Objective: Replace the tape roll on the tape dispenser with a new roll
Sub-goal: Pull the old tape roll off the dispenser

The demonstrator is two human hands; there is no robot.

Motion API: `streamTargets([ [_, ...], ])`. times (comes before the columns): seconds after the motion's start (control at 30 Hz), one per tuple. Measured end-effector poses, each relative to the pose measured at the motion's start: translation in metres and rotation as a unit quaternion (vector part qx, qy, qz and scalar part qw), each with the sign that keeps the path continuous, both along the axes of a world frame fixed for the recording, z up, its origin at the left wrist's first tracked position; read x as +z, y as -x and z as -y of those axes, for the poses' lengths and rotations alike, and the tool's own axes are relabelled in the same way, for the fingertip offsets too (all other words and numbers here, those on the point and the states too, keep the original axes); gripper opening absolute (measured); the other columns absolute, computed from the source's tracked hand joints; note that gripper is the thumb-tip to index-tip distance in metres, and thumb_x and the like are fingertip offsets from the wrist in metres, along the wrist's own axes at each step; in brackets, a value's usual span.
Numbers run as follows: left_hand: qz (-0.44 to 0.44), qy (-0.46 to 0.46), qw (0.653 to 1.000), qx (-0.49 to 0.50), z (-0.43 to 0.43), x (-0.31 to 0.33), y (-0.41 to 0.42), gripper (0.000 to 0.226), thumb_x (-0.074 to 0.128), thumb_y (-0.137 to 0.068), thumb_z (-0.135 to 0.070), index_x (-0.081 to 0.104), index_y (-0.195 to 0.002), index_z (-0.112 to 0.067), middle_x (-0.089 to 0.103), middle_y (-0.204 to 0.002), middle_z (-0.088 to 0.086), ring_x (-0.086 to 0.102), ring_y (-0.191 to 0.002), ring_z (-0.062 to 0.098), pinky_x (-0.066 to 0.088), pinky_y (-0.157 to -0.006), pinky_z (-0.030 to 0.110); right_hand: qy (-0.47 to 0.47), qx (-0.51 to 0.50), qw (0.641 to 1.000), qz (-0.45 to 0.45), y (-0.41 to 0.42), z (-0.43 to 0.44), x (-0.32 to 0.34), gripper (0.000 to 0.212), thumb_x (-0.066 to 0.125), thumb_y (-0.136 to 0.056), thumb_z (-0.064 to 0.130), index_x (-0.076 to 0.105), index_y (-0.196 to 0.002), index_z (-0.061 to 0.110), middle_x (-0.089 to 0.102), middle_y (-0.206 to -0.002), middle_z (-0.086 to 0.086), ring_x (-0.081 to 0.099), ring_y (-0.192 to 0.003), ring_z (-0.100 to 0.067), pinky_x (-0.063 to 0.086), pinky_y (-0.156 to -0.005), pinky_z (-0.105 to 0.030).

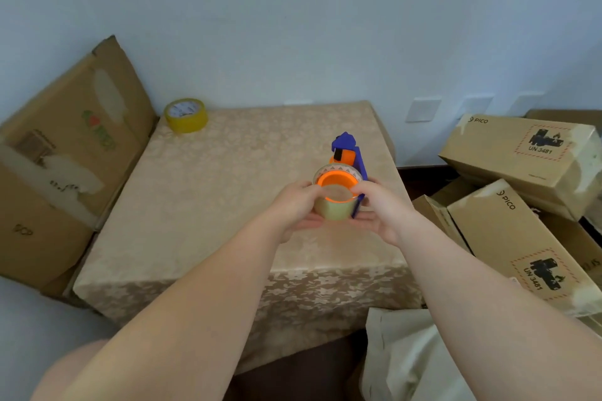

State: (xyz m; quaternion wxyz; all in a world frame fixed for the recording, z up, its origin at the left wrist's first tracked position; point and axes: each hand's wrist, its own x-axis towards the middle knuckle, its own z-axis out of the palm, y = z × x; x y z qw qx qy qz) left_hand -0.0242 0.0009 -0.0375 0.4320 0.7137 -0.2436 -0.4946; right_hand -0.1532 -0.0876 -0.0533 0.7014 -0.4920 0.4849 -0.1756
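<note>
Both forearms reach forward from the bottom of the view and meet over the right half of the table [202, 192], wrists slightly bent inward.

Left hand [294, 207]: palm turned toward the right, fingers curled round the left side of the clear roll [335, 205], thumb at its upper rim. Closed on the roll.

Right hand [379, 210]: palm turned up and leftward, fingers cupped under and against the roll's right side and the blue dispenser [353, 156], thumb tip on the orange hub [337, 182]. Also closed on the roll; whether it bears the dispenser's weight cannot be told.

The clear roll sits around the orange hub, which shows through its open centre. The dispenser's blue frame runs up and away from the hands, its orange-and-black head at the far end. The whole assembly is held above the table, not touching it.

Yellow roll [186, 114]: stands on the table's far left corner, well apart from the hands; its core label is too small to read.

Writing: the boxes [521, 153] at right read "PICO" and "UN 3481" inside dashed red frames. The left box [75, 153] bears a green and red logo, illegible.
</note>
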Motion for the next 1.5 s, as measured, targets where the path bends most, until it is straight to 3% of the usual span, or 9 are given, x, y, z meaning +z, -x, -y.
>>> streamTargets([
  [0.2,-0.031,-0.012,0.999,0.030,-0.016,0.009,-0.010,0.025,0.046,-0.085,-0.019,0.057,-0.107,-0.014,0.060,-0.095,0.015,0.063,-0.089,0.031,0.055,-0.087,0.040,0.004,0.026,1.000,0.003,-0.010,-0.015,0.013,0.043,0.061,-0.077,0.024,0.054,-0.120,0.027,0.060,-0.111,-0.007,0.059,-0.094,-0.023,0.053,-0.074,-0.034],
  [0.4,-0.046,-0.003,0.997,0.067,-0.026,0.017,-0.017,0.025,0.040,-0.087,-0.020,0.053,-0.107,-0.014,0.059,-0.091,0.014,0.063,-0.088,0.034,0.056,-0.083,0.042,0.041,0.048,0.998,-0.015,-0.015,-0.021,0.022,0.030,0.067,-0.075,0.029,0.058,-0.104,0.028,0.059,-0.095,-0.002,0.055,-0.082,-0.019,0.050,-0.076,-0.034],
  [0.57,-0.073,0.008,0.988,0.135,-0.036,0.019,-0.028,0.018,0.038,-0.088,-0.019,0.056,-0.086,-0.018,0.058,-0.086,0.014,0.062,-0.073,0.029,0.055,-0.075,0.040,-0.040,-0.044,0.997,0.049,-0.015,-0.024,0.034,0.021,0.065,-0.082,0.039,0.064,-0.094,0.023,0.059,-0.099,-0.009,0.046,-0.067,-0.011,0.041,-0.064,-0.023],
  [0.8,-0.203,0.004,0.966,0.159,-0.048,0.020,-0.038,0.032,0.037,-0.093,-0.019,0.046,-0.122,-0.010,0.058,-0.095,0.029,0.063,-0.078,0.035,0.055,-0.067,0.041,-0.115,-0.075,0.974,0.180,-0.019,-0.030,0.038,0.030,0.063,-0.088,0.025,0.053,-0.114,0.015,0.054,-0.133,-0.009,0.053,-0.111,-0.019,0.042,-0.090,-0.028],
  [0.97,-0.240,-0.004,0.964,0.119,-0.049,0.022,-0.033,0.032,0.038,-0.096,-0.024,0.049,-0.118,-0.004,0.058,-0.087,0.029,0.064,-0.076,0.035,0.054,-0.064,0.038,-0.164,-0.004,0.980,0.109,-0.033,-0.042,0.031,0.025,0.054,-0.093,0.026,0.060,-0.110,0.009,0.067,-0.091,-0.006,0.062,-0.085,-0.018,0.048,-0.082,-0.030],
  [1.1,-0.221,-0.035,0.971,0.087,-0.054,0.021,-0.034,0.039,0.033,-0.097,-0.026,0.046,-0.123,0.000,0.059,-0.101,0.029,0.063,-0.089,0.037,0.054,-0.073,0.040,-0.182,-0.027,0.970,0.160,-0.040,-0.044,0.029,0.014,0.050,-0.096,0.023,0.061,-0.096,0.015,0.074,-0.067,0.002,0.063,-0.082,-0.013,0.050,-0.071,-0.027],
  [1.27,-0.090,-0.054,0.989,0.108,-0.052,0.021,-0.043,0.039,0.049,-0.093,-0.029,0.049,-0.127,-0.009,0.051,-0.122,0.018,0.050,-0.113,0.033,0.048,-0.093,0.046,-0.153,-0.027,0.979,0.132,-0.044,-0.042,0.029,0.014,0.047,-0.097,0.019,0.060,-0.092,0.016,0.072,-0.073,0.002,0.061,-0.080,-0.013,0.048,-0.070,-0.025],
  [1.37,0.002,-0.028,0.992,0.125,-0.047,0.022,-0.047,0.046,0.055,-0.087,-0.043,0.056,-0.122,-0.013,0.056,-0.113,0.005,0.047,-0.113,0.023,0.037,-0.098,0.043,-0.129,-0.020,0.986,0.105,-0.046,-0.044,0.027,0.015,0.048,-0.096,0.017,0.059,-0.085,0.017,0.072,-0.067,0.002,0.061,-0.077,-0.012,0.047,-0.066,-0.024],
  [1.5,-0.003,-0.004,0.997,0.077,-0.045,0.028,-0.041,0.015,0.064,-0.082,-0.031,0.066,-0.090,-0.019,0.069,-0.088,-0.002,0.062,-0.087,0.015,0.034,-0.096,0.041,-0.089,0.018,0.993,0.070,-0.047,-0.047,0.027,0.013,0.052,-0.094,0.014,0.060,-0.084,0.016,0.065,-0.083,-0.002,0.061,-0.073,-0.011,0.048,-0.061,-0.022],
])
